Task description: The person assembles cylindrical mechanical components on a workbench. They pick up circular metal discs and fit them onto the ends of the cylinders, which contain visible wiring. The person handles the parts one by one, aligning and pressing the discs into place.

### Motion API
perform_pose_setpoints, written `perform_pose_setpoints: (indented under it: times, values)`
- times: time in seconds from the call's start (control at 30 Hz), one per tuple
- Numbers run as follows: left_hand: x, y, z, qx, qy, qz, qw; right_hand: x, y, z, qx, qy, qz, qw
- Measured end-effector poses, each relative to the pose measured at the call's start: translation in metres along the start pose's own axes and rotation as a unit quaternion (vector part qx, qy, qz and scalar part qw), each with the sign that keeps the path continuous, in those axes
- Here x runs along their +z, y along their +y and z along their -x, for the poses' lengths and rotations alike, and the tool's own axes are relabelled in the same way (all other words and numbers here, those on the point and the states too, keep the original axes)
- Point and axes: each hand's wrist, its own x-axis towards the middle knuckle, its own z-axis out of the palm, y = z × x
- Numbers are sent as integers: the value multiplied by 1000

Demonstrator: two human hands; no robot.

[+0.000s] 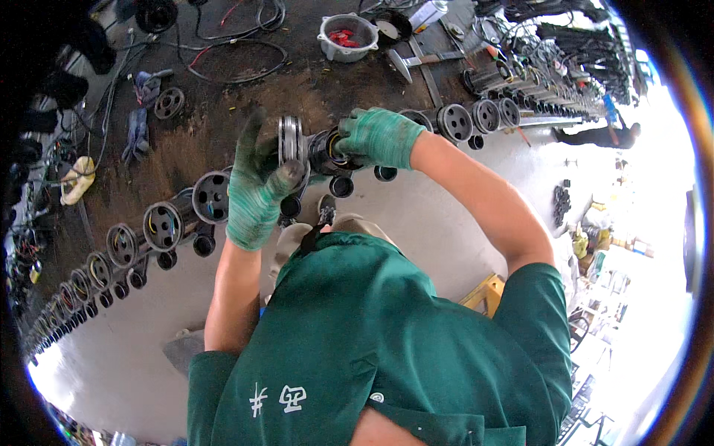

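Observation:
My left hand, in a green knit glove with darkened fingers, has a grooved round metal end cap between its thumb and fingers. The cap stands on edge, its ringed side toward the right. Just right of it lies a black cylindrical housing with its open end showing and a bit of yellow wire inside. My right hand, gloved the same way, curls its fingers at the mouth of this housing. Whatever those fingertips pinch is hidden.
Similar capped cylinders line the bench edge on both sides. On the dark bench are a grey metal bowl with red bits, a hammer, a loose round cap, spare gloves and looped cables.

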Motion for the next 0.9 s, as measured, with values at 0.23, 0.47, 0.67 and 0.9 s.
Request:
perform_pose_setpoints:
  times: [0.23, 0.47, 0.67, 0.9]
  values:
    - [-12, -4, 38, 49, 63, -1, 997, 6, 18, -14, -117, 29, -15, 993]
    - [20, -19, 60, 67, 200, -151, 966, 19, 27, -26, -157, 51, -68, 984]
    - [60, -47, 65, 95, 240, -94, 962, 37, 29, -27, -156, 76, -100, 980]
    - [71, -83, 70, 77, 288, -54, 953, 37, 27, -27, -114, 111, -106, 982]
